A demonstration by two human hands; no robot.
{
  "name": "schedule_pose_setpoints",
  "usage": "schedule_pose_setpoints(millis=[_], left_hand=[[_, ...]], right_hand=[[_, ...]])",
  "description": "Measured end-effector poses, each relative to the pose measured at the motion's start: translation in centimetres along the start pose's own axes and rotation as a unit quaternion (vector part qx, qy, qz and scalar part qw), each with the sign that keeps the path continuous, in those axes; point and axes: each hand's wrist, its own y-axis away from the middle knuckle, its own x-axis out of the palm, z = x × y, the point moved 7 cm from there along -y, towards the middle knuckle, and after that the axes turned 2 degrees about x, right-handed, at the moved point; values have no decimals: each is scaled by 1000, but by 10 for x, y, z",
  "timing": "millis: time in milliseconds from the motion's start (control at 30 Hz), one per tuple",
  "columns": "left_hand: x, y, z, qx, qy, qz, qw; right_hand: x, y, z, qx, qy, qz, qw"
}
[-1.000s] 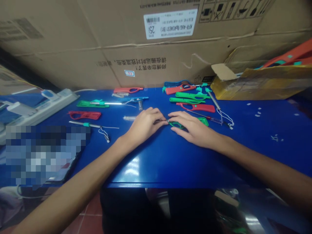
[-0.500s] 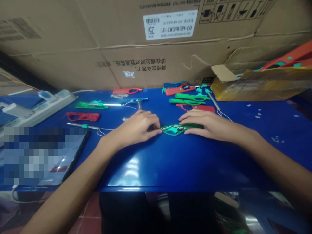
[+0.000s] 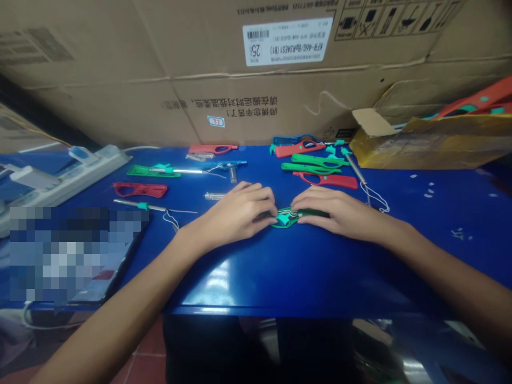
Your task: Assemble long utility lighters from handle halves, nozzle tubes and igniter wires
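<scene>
A green lighter shell [image 3: 288,224] lies on the blue table between my hands, with a teal trigger and thin white wires inside it. My left hand [image 3: 250,210] is closed around its left end, fingertips beside the trigger. My right hand [image 3: 330,209] pinches the right part of the shell between thumb and fingers. Both ends of the shell are partly hidden by my hands. Behind my right hand lie a red lighter shell [image 3: 340,181] and green shell halves [image 3: 314,167]. Clear plastic tubes [image 3: 233,174] are just beyond my left hand.
Red, green and blue shells and metal rods with wires [image 3: 140,205] are spread along the back and left. A power strip [image 3: 86,173] and a dark tablet-like device [image 3: 120,256], partly blurred out, sit at left. An opened carton [image 3: 432,144] of red lighters stands back right, before a large cardboard wall [image 3: 120,96].
My left hand has moved right over the shell's left end, closer to my right hand, covering more of the shell. The whole view has shifted slightly.
</scene>
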Motion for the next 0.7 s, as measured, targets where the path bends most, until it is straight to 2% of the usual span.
schedule_pose_setpoints(millis=[333, 700], left_hand=[[2, -2, 4, -16, 4, -24, 1000], [0, -2, 2, 8, -12, -42, 999]], right_hand=[[1, -4, 1, 5, -28, -17, 999], [1, -4, 0, 7, -23, -21, 999]])
